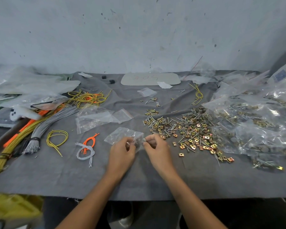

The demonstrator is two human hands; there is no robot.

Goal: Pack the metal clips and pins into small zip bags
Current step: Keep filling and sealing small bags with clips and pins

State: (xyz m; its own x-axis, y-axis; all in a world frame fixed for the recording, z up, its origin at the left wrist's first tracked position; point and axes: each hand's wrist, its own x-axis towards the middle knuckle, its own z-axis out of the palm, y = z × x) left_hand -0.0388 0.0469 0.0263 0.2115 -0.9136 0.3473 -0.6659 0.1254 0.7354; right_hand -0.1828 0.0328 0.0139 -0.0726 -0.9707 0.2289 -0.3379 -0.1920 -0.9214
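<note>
**A:** So where is the small zip bag (122, 134)?

**B:** Low in the middle of the gray cloth (139, 179), between the person's two hands. It is clear and crumpled, and its far end lies on the cloth, pointing up and to the left.

**A:** And how do the hands stand?

**B:** The left hand (122, 152) has its fingers curled and pinches the near edge of the bag. The right hand (157, 148) is just beside it, thumb and forefinger pressed together at the same edge. Something small and gray sits at those fingertips, but it is too blurred to name.

**A:** Where are the loose metal parts?

**B:** The pile of clips and pins (188, 129) spreads over the cloth just right of the right hand. Brassy square clips are mixed with thin silver pins and dark round pieces. Further right, large clear bags (262, 126) hold more of the same.

**A:** Anything to the left?

**B:** Spare zip bags (99, 118) lie flat behind the held one. Near the left hand is a small bunch of orange and gray cords (87, 148), then a yellow wire loop (57, 138). A tied gray wire bundle (45, 128) lies further left. A pale flat board (150, 79) lies at the back near the wall.
</note>
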